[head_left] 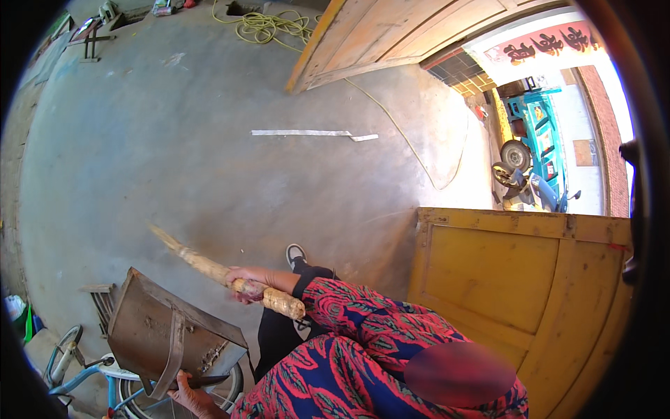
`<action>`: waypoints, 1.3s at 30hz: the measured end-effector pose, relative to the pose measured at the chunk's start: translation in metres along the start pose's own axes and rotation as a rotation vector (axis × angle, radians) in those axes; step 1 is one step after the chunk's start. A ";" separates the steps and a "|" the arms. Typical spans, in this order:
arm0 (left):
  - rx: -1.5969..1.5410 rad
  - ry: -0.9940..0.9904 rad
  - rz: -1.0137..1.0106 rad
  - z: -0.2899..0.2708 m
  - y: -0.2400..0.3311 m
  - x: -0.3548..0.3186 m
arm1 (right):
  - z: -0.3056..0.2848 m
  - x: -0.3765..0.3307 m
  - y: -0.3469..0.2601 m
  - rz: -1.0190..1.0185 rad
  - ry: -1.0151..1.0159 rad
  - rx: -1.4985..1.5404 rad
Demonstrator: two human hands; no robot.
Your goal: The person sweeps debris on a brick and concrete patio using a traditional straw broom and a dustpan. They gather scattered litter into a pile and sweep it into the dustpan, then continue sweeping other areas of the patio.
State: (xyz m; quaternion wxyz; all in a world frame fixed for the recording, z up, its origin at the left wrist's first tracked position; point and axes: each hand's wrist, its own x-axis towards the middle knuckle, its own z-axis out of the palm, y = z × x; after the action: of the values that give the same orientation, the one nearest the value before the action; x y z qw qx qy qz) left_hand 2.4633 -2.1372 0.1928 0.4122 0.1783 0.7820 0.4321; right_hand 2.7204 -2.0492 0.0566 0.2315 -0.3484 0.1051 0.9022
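Note:
My right hand (248, 283) is closed round the bound handle of a short straw broom (199, 262). The broom slants up to the left over the floor, its thin tip blurred. Its thick tied end points back toward my patterned sleeve. Lower down, my left hand (194, 398) grips a brown metal dustpan (146, 325) at the lower end of its strap-like handle. The dustpan is tilted and held up off the floor, with a worn, scabby patch on its side. What it holds, if anything, cannot be made out. Broom and dustpan are apart.
Behind the dustpan stands a blue bicycle (70, 380), beside a small wooden stool (102, 304). A white strip (300, 133) lies on the concrete floor, and a yellow hose (272, 28) is coiled farther off. Wooden door leaves (495, 272) flank the doorway; outside is a teal three-wheeled vehicle (544, 133).

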 end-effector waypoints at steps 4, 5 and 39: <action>-0.112 0.101 0.014 0.001 0.003 0.014 | 0.014 0.000 -0.034 -0.039 -0.048 -0.174; -0.080 0.057 0.060 0.004 0.003 0.018 | 0.015 -0.013 -0.044 -0.189 -0.088 -0.231; -0.147 0.015 -0.030 0.174 0.157 0.191 | 0.003 0.077 -0.434 -0.307 0.363 0.065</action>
State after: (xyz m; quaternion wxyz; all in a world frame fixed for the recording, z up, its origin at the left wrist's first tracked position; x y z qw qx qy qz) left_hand 2.4762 -1.8357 0.1782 0.4248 0.1324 0.7537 0.4836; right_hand 2.8815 -1.6436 -0.0052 0.3544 -0.5092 0.1196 0.7752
